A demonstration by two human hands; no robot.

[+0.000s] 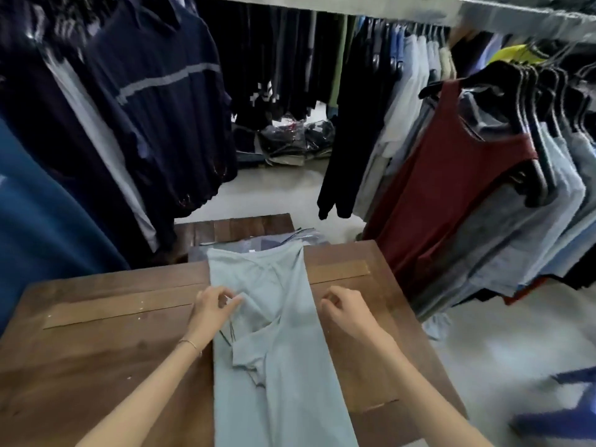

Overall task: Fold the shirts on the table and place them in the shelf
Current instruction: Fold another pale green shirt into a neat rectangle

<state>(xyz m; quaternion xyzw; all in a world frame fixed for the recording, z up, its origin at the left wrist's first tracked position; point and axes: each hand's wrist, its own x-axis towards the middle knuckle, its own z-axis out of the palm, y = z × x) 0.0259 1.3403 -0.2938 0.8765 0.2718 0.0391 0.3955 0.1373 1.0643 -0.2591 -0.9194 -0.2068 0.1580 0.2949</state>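
A pale blue-green shirt (277, 350) lies lengthwise down the middle of the wooden table (96, 366), with both sides and sleeves folded inward into a long strip. My left hand (214, 309) sits on the shirt's left edge, thumb and fingers pinching a fold of the cloth. My right hand (346, 309) hovers at the shirt's right edge with its fingers curled; whether it grips the cloth is unclear. Another folded garment in a clear bag (283, 241) lies beyond the shirt's collar at the table's far end.
Racks of hanging clothes crowd both sides: dark navy garments (135, 108) on the left, a maroon tank top (451, 175) and grey shirts on the right. Bagged clothes (296, 140) lie on the floor beyond. Blue fabric (564, 411) lies at the lower right.
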